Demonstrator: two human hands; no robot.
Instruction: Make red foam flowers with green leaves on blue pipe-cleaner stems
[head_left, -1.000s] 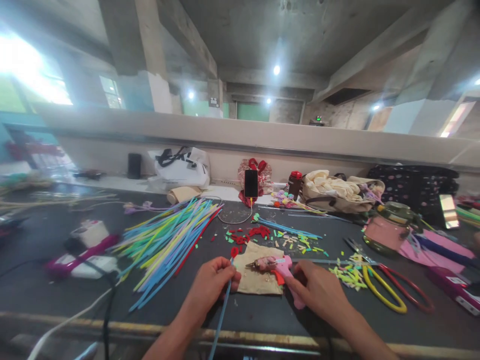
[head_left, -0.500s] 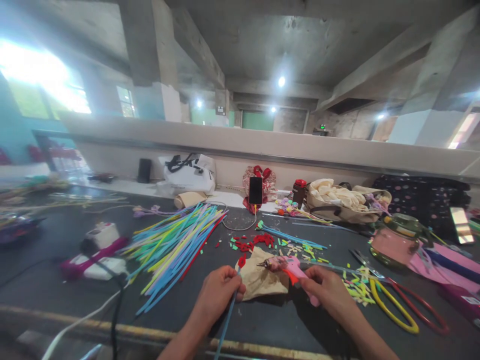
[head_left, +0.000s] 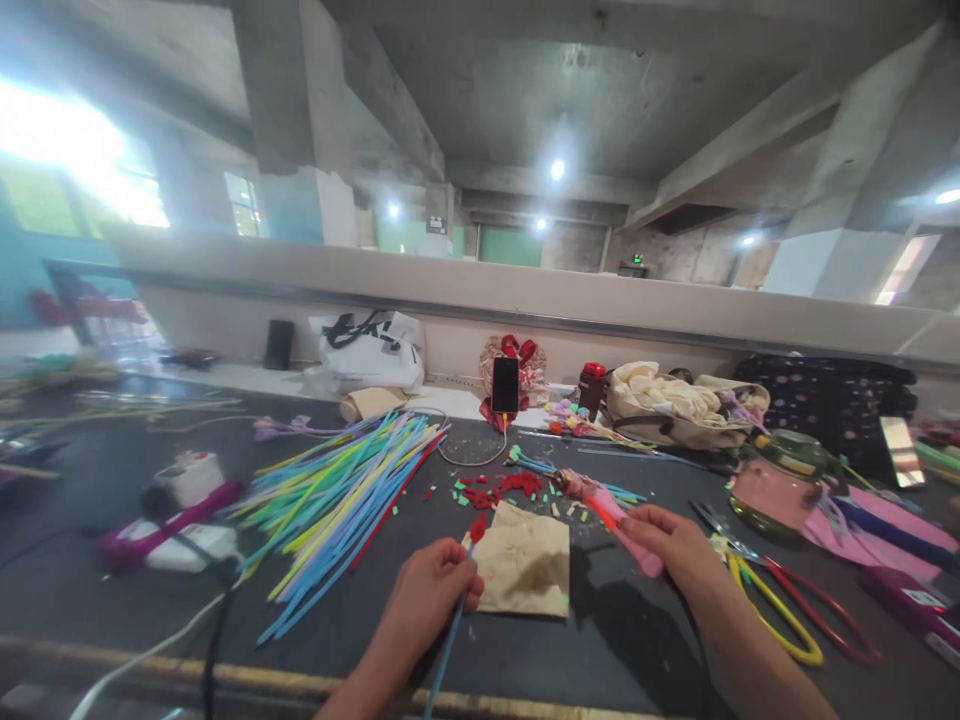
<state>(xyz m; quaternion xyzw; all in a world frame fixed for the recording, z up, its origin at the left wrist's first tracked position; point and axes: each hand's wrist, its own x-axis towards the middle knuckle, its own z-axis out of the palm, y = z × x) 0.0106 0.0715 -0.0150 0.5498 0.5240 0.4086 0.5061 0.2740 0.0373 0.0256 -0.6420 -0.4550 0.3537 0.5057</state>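
Black tabletop (head_left: 600, 625) lies open between the beige cloth (head_left: 517, 570) and my right hand (head_left: 671, 548); scissors (head_left: 726, 530) block my right, pipe cleaners (head_left: 360, 510) my left.

A black-screened phone (head_left: 505, 385) stands upright in front of a red-and-white patterned fabric bundle (head_left: 534, 365). Left of the phone sits a white plastic bag with black handles (head_left: 371, 358); right of it, a dark brown bottle with a red lid (head_left: 591, 392), then a cream cloth bag (head_left: 664, 395), and farther right a black spotted fabric bag (head_left: 821, 395).

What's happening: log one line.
left hand: holds blue stem, red tip | right hand: holds pink glue gun | beige square: on table
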